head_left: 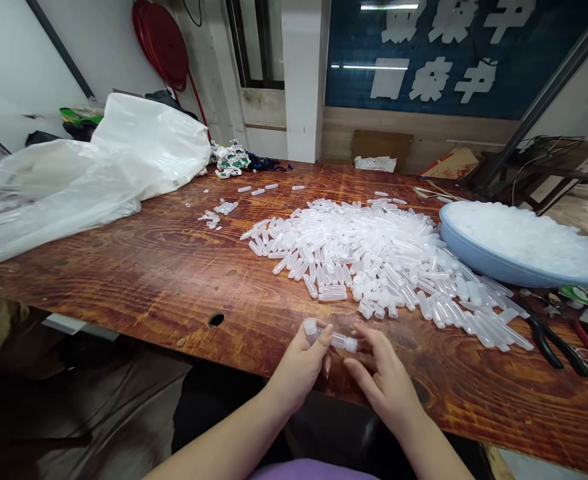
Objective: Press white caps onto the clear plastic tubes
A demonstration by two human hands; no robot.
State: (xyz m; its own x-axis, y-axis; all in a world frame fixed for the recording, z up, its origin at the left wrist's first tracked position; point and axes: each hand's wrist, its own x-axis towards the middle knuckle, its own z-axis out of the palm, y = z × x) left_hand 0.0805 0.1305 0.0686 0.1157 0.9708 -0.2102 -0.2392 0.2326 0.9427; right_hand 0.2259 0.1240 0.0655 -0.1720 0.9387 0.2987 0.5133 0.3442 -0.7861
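My left hand (298,365) is closed round a small clear plastic tube (341,341), pinching it between thumb and fingers. The tube points to the right, with a whitish cap-like end. Another short translucent white piece, seemingly a cap (311,328), shows at the left side of the same hand. My right hand (388,381) is beside the tube's right end, thumb and fingers apart, with nothing visible between them. Just beyond both hands lies a large heap of clear plastic tubes (319,257), with several short white caps (374,293) at its near edge.
A blue basin (504,263) heaped with translucent pieces stands at right. Black-handled pliers (549,343) lie below it. A white plastic sheet (99,160) covers the table's left side. Small white-and-green parts (231,159) sit at the back. The wooden table (139,293) has a round hole (216,321).
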